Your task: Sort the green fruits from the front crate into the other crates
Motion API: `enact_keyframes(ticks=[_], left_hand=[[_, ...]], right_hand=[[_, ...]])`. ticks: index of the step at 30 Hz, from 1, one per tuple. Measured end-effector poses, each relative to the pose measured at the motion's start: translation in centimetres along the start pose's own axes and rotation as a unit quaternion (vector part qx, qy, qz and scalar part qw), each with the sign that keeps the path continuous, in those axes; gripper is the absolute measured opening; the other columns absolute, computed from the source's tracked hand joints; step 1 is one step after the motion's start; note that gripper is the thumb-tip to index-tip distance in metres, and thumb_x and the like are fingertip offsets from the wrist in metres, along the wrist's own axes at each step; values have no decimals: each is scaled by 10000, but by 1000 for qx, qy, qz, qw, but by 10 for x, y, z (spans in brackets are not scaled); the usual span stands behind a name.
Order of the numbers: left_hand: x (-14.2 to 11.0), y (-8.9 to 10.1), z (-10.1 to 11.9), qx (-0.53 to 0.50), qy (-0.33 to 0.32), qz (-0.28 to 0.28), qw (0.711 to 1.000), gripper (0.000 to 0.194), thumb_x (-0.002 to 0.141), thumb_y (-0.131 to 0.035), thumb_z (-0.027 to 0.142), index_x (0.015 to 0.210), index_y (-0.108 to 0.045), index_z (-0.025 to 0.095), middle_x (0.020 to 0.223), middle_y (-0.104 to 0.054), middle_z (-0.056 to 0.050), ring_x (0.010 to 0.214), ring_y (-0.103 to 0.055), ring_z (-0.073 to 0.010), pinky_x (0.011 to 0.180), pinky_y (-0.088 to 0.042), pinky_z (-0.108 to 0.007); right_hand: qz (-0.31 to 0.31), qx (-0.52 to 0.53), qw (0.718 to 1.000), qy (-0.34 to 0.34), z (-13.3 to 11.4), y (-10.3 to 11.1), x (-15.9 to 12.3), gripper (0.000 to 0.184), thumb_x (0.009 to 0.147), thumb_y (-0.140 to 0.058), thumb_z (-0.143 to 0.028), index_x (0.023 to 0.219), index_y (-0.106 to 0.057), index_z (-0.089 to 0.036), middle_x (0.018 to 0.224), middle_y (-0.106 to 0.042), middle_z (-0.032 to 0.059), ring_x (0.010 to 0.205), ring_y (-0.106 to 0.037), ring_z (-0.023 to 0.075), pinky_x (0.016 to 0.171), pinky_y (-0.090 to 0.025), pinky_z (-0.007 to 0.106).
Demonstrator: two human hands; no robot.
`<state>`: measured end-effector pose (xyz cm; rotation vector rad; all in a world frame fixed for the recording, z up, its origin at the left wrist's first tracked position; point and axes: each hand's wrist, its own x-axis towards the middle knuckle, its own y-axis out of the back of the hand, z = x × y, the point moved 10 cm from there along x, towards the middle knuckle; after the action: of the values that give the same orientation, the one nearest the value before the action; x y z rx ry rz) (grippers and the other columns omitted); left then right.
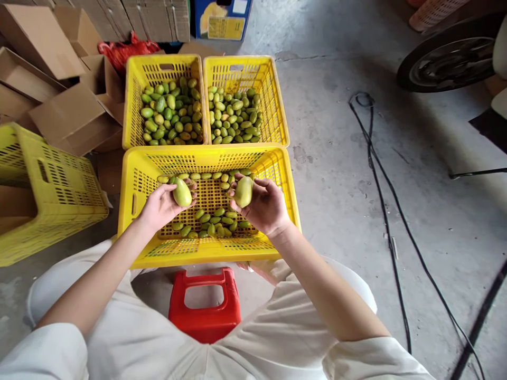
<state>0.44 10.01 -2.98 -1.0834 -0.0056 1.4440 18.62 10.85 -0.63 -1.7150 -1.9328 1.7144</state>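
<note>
Above the front yellow crate, my left hand holds a yellow-green mango between thumb and fingers. Level with it, my right hand is turned palm up, its fingers curled round a second mango. Below both hands, a row of green mangoes lies along the crate's far side and a looser cluster along its near side, with bare slatted floor between. Behind stand a back left crate and a back right crate, both partly filled with green and yellowish mangoes.
A red plastic stool is between my legs. Left are another yellow crate and a heap of cardboard boxes with a red net bag. Black cables cross the concrete floor at right, below a vehicle wheel.
</note>
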Motion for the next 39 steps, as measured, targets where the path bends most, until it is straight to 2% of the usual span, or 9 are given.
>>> enact_keyframes(ticks=[3,6,12,16,19,23,28,35,39], left_hand=[[-1,-7,5,42,-9,-38,998,230,715,-740,206,910,-635,144,886,-684,-73,807,-685,-204,710,-589,-340],[-5,-14,1,71,-3,-90,993,247,688,-799,196,780,-571,171,644,-583,14,586,-604,-120,548,-530,-245],[-16,-30,-38,129,99,-184,969,213,812,-717,305,750,-561,174,481,-467,54,361,-436,-75,363,-370,-187],[-11,-27,-36,65,97,-134,984,280,805,-680,419,800,-612,147,565,-558,-3,456,-543,-117,435,-467,-239],[-7,-18,-28,18,87,-77,993,258,758,-661,326,926,-637,132,774,-665,-72,654,-665,-196,579,-570,-337],[-5,-13,-20,40,60,-59,996,304,770,-648,219,1063,-623,143,874,-686,-79,723,-690,-209,626,-583,-337],[-6,-19,-19,72,21,-109,991,254,759,-742,256,954,-619,150,761,-600,4,489,-534,-57,436,-426,-171],[-7,-20,-16,60,9,-100,993,207,771,-726,294,807,-579,153,640,-517,47,372,-405,-17,363,-326,-146],[-8,-20,-8,-9,12,-66,998,245,850,-609,376,910,-623,139,783,-631,-46,565,-607,-120,476,-497,-220]], right_hand=[[-7,-22,1000,13,-4,-3,0,214,773,-638,-265,979,-601,-222,943,-699,39,890,-680,213,696,-602,345],[-11,-41,999,10,3,-3,0,286,705,-749,-200,934,-579,-213,844,-671,-3,748,-657,145,651,-579,267],[-12,-60,997,-40,28,6,4,399,594,-829,-131,803,-497,-203,605,-481,-101,442,-397,19,387,-290,110],[-12,-61,997,-36,24,6,6,310,694,-811,-267,777,-523,-190,642,-549,-60,432,-390,26,351,-266,120],[-23,-24,999,-25,13,-1,4,209,805,-689,-372,844,-585,-196,711,-621,-7,539,-531,91,432,-452,180],[-38,2,999,-12,3,-10,2,184,788,-586,-267,961,-600,-205,941,-703,53,855,-667,196,701,-605,333],[6,13,999,-36,16,2,4,205,732,-641,-135,901,-566,-222,834,-680,5,769,-652,160,623,-593,267],[-16,12,997,-74,29,7,8,223,763,-697,-140,778,-481,-193,615,-540,-55,409,-378,26,312,-237,91],[-40,35,998,-27,10,-3,6,155,883,-590,-328,906,-580,-176,684,-614,-5,503,-514,78,391,-423,144]])
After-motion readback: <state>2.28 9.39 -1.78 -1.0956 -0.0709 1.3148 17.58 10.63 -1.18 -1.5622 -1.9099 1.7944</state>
